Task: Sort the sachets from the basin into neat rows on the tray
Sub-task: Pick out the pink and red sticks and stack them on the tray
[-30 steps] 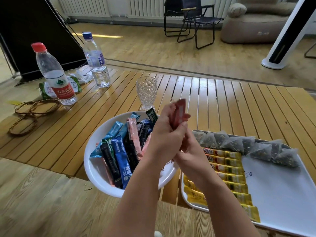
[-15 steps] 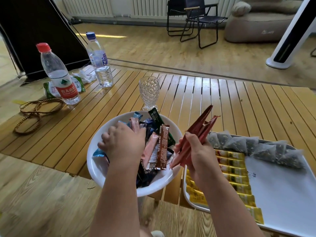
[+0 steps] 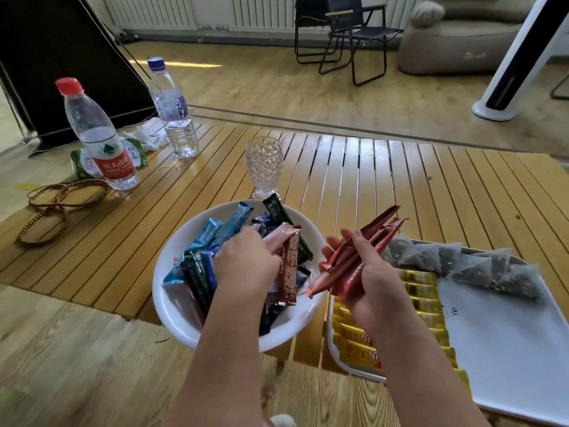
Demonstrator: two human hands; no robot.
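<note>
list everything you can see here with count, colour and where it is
basin: 1, white, table's near edge
mixed sachets: many, blue, green, pink, brown, in basin
tray: 1, white, right of basin
yellow sachets: one column, tray's left side
tea bags: one row, grey mesh, tray's far edge
glass: 1, clear, behind basin
water bottles: 2, red cap and blue cap, far left
beaded loops: brown, left
left hand: in basin, on sachets
right hand: holds red sachets

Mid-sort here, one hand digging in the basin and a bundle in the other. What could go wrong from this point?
The basin overhangs the table edge; the left hand rummaging in it could tip it. The right hand holds fanned red sachets that may slip. The crystal glass behind the basin could get knocked.
</note>
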